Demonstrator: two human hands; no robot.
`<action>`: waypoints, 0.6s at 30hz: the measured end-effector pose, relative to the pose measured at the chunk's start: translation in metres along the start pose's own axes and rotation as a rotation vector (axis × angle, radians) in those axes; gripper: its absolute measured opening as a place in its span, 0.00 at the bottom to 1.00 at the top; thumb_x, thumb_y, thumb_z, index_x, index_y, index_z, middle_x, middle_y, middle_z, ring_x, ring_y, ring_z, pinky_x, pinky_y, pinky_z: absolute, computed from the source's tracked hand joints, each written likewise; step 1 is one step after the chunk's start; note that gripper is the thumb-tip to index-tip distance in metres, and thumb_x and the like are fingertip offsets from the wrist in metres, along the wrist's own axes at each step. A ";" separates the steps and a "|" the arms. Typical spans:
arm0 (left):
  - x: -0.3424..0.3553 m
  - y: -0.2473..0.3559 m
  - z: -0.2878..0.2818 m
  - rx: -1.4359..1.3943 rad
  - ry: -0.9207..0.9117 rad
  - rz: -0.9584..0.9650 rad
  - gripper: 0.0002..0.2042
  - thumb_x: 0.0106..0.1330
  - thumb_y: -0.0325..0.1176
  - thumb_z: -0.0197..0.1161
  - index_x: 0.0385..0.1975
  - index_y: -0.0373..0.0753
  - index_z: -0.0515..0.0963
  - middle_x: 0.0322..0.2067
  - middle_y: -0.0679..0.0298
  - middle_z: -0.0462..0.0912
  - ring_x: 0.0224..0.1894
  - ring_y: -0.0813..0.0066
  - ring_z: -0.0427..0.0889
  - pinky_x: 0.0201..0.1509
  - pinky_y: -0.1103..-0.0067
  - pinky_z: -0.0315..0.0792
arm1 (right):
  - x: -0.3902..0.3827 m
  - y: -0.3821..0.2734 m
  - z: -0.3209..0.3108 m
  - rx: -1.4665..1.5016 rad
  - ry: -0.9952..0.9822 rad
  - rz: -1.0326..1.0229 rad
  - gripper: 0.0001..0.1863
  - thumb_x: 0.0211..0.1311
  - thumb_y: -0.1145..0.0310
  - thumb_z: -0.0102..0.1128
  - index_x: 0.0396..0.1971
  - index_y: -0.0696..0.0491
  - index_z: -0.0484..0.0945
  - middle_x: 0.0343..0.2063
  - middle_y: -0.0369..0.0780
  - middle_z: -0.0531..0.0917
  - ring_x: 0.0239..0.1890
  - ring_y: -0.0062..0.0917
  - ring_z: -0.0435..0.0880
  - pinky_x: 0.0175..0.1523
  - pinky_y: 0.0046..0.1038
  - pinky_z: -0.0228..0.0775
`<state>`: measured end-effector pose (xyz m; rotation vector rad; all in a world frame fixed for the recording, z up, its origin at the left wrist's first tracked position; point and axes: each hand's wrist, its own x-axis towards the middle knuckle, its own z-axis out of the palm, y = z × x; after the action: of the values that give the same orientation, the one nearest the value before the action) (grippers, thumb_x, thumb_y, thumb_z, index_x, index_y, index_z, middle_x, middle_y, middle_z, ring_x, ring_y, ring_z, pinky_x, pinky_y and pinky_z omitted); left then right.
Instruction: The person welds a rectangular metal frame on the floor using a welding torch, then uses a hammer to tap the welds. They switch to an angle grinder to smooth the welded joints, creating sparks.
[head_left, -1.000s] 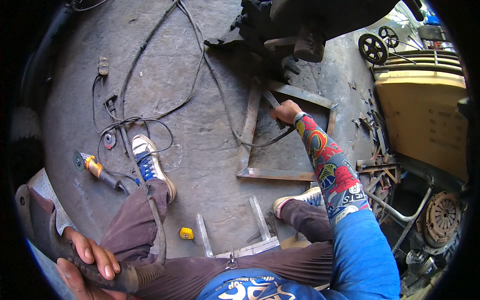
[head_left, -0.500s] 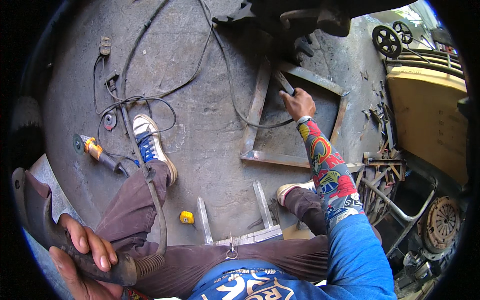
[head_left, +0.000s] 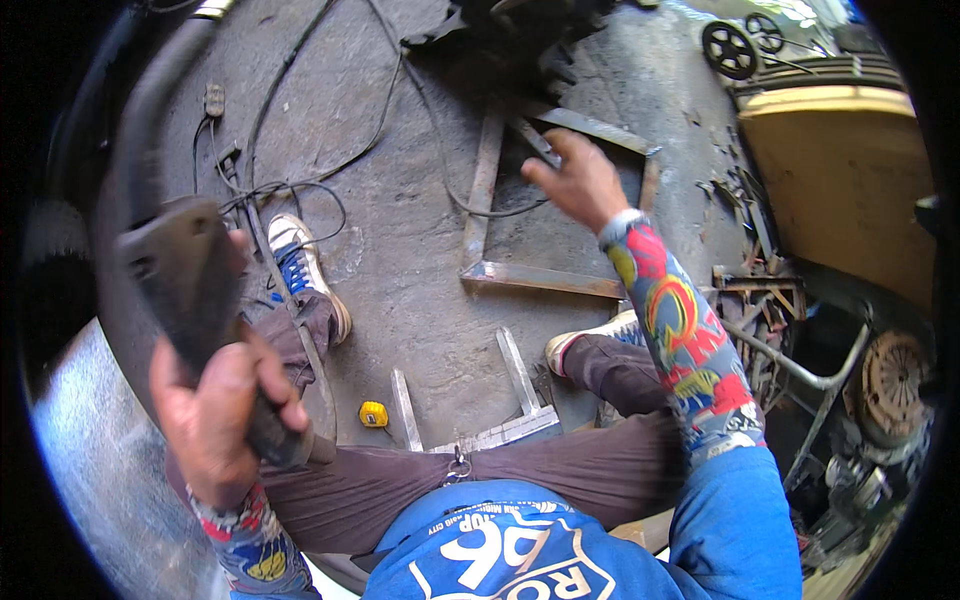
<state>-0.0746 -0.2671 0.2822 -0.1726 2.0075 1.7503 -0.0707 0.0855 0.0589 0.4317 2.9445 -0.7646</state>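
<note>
Black tool [head_left: 185, 275] stands near vertical vs. lying low a sec ago, L hand [head_left: 220, 420] now higher w/ it; R hand [head_left: 580, 180] has fingers spread vs. curled before. Metal frame [head_left: 540, 279], on floor, is four-sided, grey w/ rusty brown patches; prob. heavy, rigid, edges maybe sharp, so best held mid-bar. Tool is to frame's near L: prob. fairly weighty, stiff body, cable [head_left: 322, 385] likely dragging; best hold = middle of grip. Looks dark, scuffed, neck blurred. L hand is wrapped firmly round that grip. R hand, over frame, is loosely open, thumb & fingers apart by end of grey bar [head_left: 537, 142] inside frame's far L; contact can't tell. Bar looks flat, prob. stiff, slick; take by near end. Small yellow tape measure [head_left: 373, 414]: floor, frame's near L.
</note>
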 end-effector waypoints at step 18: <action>-0.050 -0.187 0.068 0.843 -0.309 0.173 0.29 0.56 0.38 0.65 0.60 0.43 0.71 0.37 0.39 0.84 0.43 0.39 0.83 0.48 0.54 0.77 | -0.236 -0.136 -0.026 0.580 -0.503 0.057 0.42 0.63 0.58 0.67 0.69 0.65 0.59 0.49 0.52 0.83 0.51 0.36 0.85 0.57 0.32 0.75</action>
<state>0.0604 -0.2459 0.1294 0.5201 2.3623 0.8088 0.1166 -0.0749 0.1771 0.2903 2.2100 -1.4688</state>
